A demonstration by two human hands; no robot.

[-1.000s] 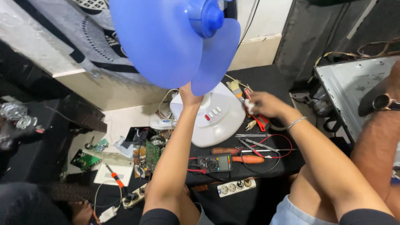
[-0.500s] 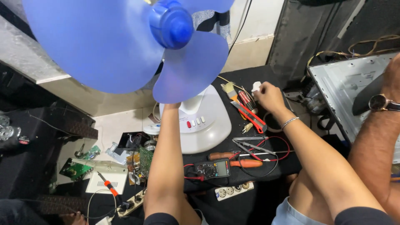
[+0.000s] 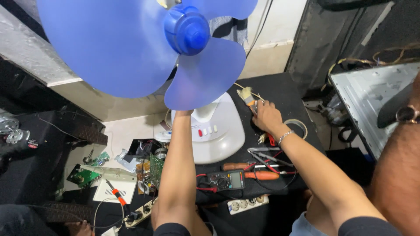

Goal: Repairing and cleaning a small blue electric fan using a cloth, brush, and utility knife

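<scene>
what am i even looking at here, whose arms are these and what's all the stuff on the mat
One picture, shot from a camera worn on a person's head, looking down at their own two bare arms. The big blue fan blade fills the top because it is close to the camera. The left hand reaches up behind it, at the fan's white base; whether it grips anything is hidden. The right hand rests among tools beside a brush. On the black mat lie a multimeter, an orange screwdriver and a power strip. The arm with a watch belongs to another person.
</scene>
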